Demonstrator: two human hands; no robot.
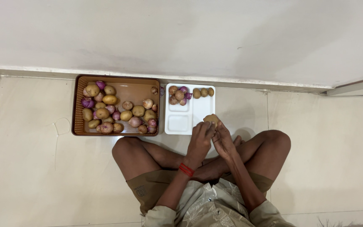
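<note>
Head view: left hand (201, 133) and right hand (222, 138) together clasp one potato (211, 119) above the white tray (201, 110).

Both hands meet in front of crossed legs, left hand (201, 135) and right hand (223, 141) fingers curled

Evenly and softly lit from above, sharp throughout, with faint shadows under the legs on the tiled floor (34, 168) (slight wide-angle bowing along the wall (190, 38) base).
</note>
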